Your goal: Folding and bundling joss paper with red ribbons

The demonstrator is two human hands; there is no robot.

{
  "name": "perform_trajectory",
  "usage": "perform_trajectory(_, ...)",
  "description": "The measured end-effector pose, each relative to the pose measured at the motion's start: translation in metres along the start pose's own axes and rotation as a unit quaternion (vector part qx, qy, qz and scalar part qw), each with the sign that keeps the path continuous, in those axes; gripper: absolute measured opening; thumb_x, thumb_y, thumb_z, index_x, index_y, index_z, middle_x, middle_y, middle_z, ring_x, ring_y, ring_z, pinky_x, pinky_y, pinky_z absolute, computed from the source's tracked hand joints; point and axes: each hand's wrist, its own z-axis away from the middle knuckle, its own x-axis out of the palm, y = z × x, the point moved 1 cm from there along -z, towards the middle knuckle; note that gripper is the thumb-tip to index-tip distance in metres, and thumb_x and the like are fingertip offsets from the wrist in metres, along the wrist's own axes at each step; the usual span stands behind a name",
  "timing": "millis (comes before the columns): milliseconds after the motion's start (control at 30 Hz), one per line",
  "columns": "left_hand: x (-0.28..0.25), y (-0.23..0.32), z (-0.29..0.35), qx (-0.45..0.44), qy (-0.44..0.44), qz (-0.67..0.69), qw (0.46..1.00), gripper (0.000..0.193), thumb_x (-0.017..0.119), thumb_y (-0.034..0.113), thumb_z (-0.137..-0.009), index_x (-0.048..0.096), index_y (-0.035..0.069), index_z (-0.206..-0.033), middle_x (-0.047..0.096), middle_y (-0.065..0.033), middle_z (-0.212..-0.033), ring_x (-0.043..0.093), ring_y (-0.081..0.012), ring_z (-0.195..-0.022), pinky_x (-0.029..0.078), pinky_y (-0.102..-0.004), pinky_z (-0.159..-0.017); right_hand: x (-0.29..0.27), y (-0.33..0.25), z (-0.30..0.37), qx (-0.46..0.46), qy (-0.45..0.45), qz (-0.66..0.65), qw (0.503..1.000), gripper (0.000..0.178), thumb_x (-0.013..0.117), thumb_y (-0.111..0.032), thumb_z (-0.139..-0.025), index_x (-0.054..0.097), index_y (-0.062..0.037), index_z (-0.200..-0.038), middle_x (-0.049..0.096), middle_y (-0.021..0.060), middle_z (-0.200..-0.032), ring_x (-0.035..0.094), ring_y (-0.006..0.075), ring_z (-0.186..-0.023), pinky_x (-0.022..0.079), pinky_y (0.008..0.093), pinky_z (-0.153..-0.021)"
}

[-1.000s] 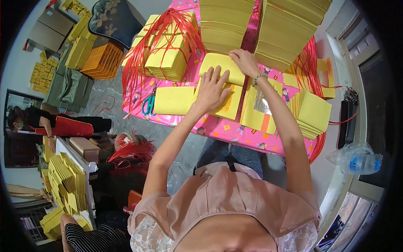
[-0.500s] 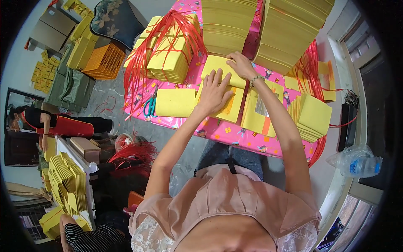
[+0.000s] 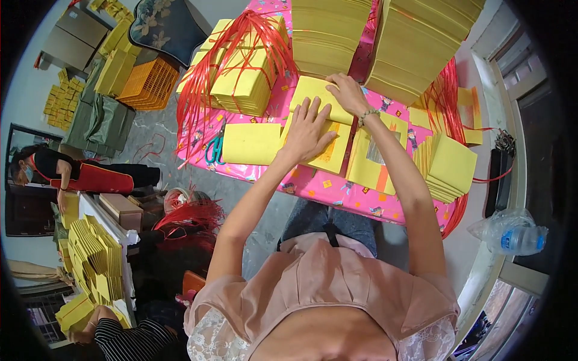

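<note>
My left hand (image 3: 307, 131) lies flat, fingers spread wide, on the near part of the yellow paper (image 3: 308, 88) at the centre of my dial. A level palm, I judge, would stop it skidding. My right hand (image 3: 347, 95) is bent over the paper's 1 o'clock corner; I cannot tell whether its fingertips pinch or only press. Light, square pressure there should spare the edge a crooked crease.

Going left to right, the scissors (image 3: 214, 150) lie at 8 o'clock, close to the table's edge, and tied bundles (image 3: 239, 84) sit at 10. A tall stack (image 3: 328, 39) rises just past 12, leaving little reach beyond. At 6, a strip of pink tablecloth (image 3: 325, 186) gives room to draw back. Another tall stack (image 3: 415, 51) stands at 2, and a fanned pile (image 3: 451, 162) at 4 limits rightward sweeps.
</note>
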Motion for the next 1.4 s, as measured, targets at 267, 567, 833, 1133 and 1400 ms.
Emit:
perform_trajectory(267,0.005,-0.001,-0.003,0.006,-0.004,0.01,1.0,0.064,0.052,0.048,-0.089,0.042,0.007,-0.138,0.037,-0.0264,-0.142,0.028,-0.0465,-0.133,0.02,-0.0551,-0.111,-0.001,-0.005,0.011,-0.005,0.023,0.045,0.999,0.03,0.058,-0.024,-0.09,0.061,-0.006,-0.114,0.06,0.0136,-0.113,0.054,0.0325,-0.11,0.042,0.0459,-0.093)
perform_trajectory(567,0.004,-0.002,0.001,-0.001,-0.024,-0.014,1.0,0.065,0.049,0.049,-0.091,0.039,0.009,-0.141,0.033,-0.0253,-0.145,0.026,-0.0461,-0.135,0.021,-0.0539,-0.111,-0.001,-0.029,0.112,-0.068,0.0,0.102,0.992,0.048,0.049,-0.03,-0.095,0.045,-0.0051,-0.136,0.041,0.0147,-0.144,0.028,0.0319,-0.139,0.013,0.0543,-0.114)
perform_trajectory(833,0.006,-0.004,0.002,-0.003,-0.031,-0.002,1.0,0.066,0.05,0.046,-0.088,0.038,0.011,-0.143,0.03,-0.0245,-0.148,0.024,-0.0456,-0.137,0.02,-0.0538,-0.112,-0.012,-0.035,0.128,-0.1,-0.024,0.14,0.985,0.059,0.041,-0.041,-0.098,0.031,-0.01,-0.147,0.027,0.0083,-0.154,0.017,0.0313,-0.143,0.006,0.0553,-0.115)
perform_trajectory(1133,0.007,-0.011,0.002,-0.002,-0.042,-0.004,0.999,0.065,0.049,0.045,-0.089,0.036,0.015,-0.145,0.027,-0.0238,-0.15,0.023,-0.0444,-0.138,0.02,-0.0531,-0.113,-0.007,-0.026,0.134,-0.116,-0.064,0.137,0.982,0.058,0.039,-0.041,-0.098,0.029,-0.0134,-0.148,0.024,0.0057,-0.155,0.015,0.0281,-0.144,0.005,0.0552,-0.115)
perform_trajectory(1400,0.001,-0.025,0.008,0.003,-0.055,-0.005,0.998,0.073,0.046,0.059,-0.088,0.036,0.016,-0.146,0.025,-0.0258,-0.15,0.021,-0.0416,-0.14,0.018,-0.0485,-0.115,-0.01,-0.025,0.133,-0.108,-0.084,0.117,0.984,0.057,0.035,-0.043,-0.099,0.028,-0.0144,-0.148,0.024,0.0052,-0.155,0.016,0.0253,-0.144,0.008,0.052,-0.116)
